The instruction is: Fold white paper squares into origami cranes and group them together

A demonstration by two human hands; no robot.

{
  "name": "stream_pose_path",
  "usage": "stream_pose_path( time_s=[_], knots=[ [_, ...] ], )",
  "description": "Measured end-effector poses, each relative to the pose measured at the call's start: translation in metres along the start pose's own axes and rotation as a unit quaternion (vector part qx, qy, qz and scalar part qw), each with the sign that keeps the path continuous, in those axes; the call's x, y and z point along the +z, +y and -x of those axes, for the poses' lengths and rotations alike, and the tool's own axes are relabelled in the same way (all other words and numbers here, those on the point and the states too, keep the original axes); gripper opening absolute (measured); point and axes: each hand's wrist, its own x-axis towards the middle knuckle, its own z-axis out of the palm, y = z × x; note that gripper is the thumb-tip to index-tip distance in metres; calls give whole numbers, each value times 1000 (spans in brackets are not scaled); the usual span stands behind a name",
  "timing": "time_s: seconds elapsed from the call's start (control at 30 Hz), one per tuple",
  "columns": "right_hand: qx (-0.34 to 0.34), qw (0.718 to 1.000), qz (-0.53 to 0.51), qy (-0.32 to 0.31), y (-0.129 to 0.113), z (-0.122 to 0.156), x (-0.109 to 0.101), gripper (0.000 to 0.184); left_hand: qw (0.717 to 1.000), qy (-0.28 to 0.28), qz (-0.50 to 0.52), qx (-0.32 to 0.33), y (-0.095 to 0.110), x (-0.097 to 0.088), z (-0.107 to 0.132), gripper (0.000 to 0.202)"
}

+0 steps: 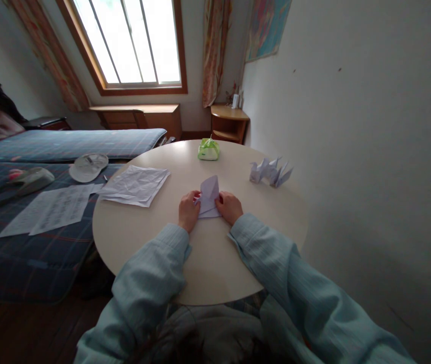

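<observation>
Between my two hands is a folded sheet of white paper [209, 194], with a pointed flap standing up and a flatter layer below it near the tabletop. My left hand [189, 210] pinches its left edge between thumb and fingers. On the opposite edge, my right hand [229, 207] is closed with the thumb against the paper. The fingertips behind the paper are partly hidden. Several folded paper figures [270, 172] stand together at the table's right side, beyond my right hand.
The round table [143, 247] carries a stack of creased paper sheets [139, 184] at left and a green tissue pack [208, 150] at the far edge. Left of it, a bed [48, 263] holds printed sheets [54, 208] and a white cap [88, 168]. A wall [370, 151] rises on the right.
</observation>
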Motion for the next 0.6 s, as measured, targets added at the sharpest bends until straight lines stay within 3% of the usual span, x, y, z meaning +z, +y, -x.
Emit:
stream_pose_path(
  time_s=[0.2, 0.4, 0.6],
  knots=[
    [0, 1000, -4, 0, 1, -1, 1, 16, 999, -14, -31, -21, 0, 1, -1, 38],
    [2, 1000, 5, -12, -1, -1, -1, 17, 997, -42, -56, -15, 1, -1, -1, 29],
    [5, 1000, 7, -12, -1, 0, -2, 17, 997, -39, -62, 29, -3, 1, 1, 26]
  ],
)
